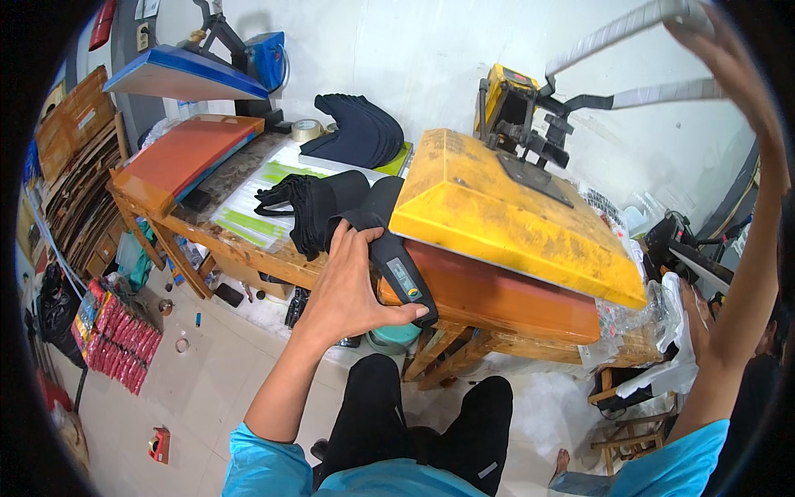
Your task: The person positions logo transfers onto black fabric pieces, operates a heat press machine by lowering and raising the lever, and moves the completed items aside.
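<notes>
My left hand (346, 286) is closed on a black fabric piece (389, 240) with a small printed grey-and-yellow patch, its thumb and fingers spread along the edge. The piece lies at the left end of the orange lower plate (505, 294) of a heat press. Above that plate, the yellow upper plate (513, 215) is tilted up. High at the right, my right hand (733, 62) is on the wrapped press handle (633, 33); its fingers curl over the bar. Beside my left hand lies a pile of folded black fabric pieces (310, 207).
A stack of curved dark pieces (356, 128) and tape rolls (306, 130) sit farther back on the wooden table. At left stands a second press with a blue upper plate (186, 73). Clear plastic (638, 323) lies at right, near another person (766, 398). Red packets (120, 344) are on the floor.
</notes>
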`<state>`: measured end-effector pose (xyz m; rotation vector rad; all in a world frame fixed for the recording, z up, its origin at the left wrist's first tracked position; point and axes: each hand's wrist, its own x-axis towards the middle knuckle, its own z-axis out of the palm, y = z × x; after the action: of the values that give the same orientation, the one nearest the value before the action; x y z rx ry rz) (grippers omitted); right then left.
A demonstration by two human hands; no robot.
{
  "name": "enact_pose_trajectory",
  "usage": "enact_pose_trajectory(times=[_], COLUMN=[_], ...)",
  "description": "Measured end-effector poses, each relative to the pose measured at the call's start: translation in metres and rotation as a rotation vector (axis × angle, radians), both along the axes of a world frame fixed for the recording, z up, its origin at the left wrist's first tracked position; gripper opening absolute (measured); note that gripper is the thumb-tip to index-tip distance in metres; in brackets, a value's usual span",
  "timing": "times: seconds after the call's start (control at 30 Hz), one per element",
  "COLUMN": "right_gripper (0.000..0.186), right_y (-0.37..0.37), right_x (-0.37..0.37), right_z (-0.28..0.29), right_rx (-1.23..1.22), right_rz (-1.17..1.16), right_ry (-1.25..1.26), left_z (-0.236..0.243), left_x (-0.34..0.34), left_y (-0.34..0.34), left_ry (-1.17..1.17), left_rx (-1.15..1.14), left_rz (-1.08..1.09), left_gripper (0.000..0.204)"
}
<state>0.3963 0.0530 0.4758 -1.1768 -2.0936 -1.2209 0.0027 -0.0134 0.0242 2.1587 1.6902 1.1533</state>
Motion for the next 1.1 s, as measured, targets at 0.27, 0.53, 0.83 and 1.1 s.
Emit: enact_pose_trajectory(times=[0.27,0.53,0.83,1.1], right_gripper=[0.030,0.013,0.015,0.016], right_y=[-0.057,-0.094,-0.104,-0.104], right_x=[-0.054,-0.083,-0.090,-0.088], right_z=[-0.134,-0.182,-0.199,-0.207], right_rx=[0.029,-0.126,-0.224,-0.237], right_rz=[0.267,0.264,0.224,0.217], right_ry=[0.007,0.108,0.159,0.168], left_z=[0.002,0.000,0.000,-0.001], left_x=[-0.006,-0.002,-0.003,-0.004], left_y=[-0.003,0.000,0.000,0.000], left_ry=[0.009,0.006,-0.016,-0.011], left_rx=[-0.018,-0.027,-0.060,-0.039], left_rz=[0.028,0.015,0.021,0.019], left_gripper=[0.126,0.126,0.126,0.128])
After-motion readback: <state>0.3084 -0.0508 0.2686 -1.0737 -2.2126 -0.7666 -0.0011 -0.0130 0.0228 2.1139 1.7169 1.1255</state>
